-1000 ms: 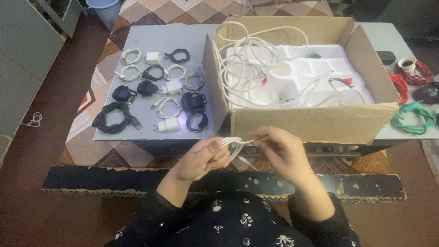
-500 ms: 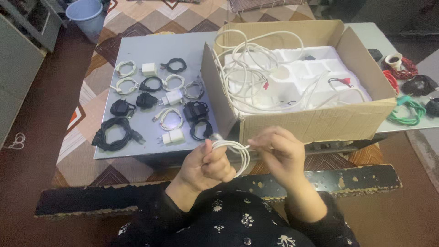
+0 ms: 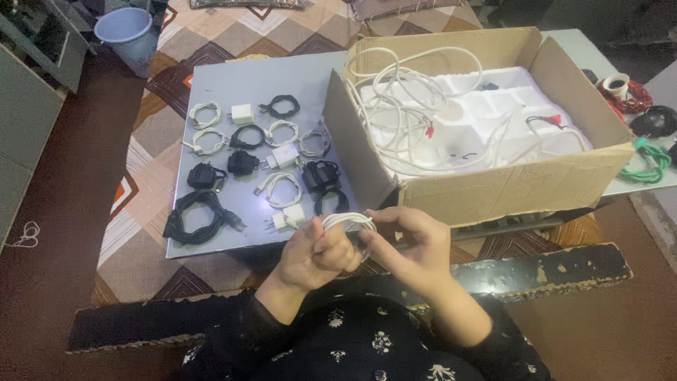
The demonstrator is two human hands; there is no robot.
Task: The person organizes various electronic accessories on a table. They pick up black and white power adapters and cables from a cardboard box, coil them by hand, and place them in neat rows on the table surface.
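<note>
Single head-worn view, looking steeply down from above the seated person. Both hands sit close, lower centre of frame. The grey table [image 3: 296, 77] fills the upper left, the cardboard box [image 3: 508, 190] the upper right. No second view overlaps.

Low grey rectangular table [image 3: 282, 77] over a patterned carpet [image 3: 151, 169], rows of small coiled white cables [image 3: 204, 113], coiled black cables [image 3: 199, 217], white plug adapters [image 3: 242, 113], black chargers [image 3: 243, 163], large open cardboard box [image 3: 508, 190] on its right part
</note>
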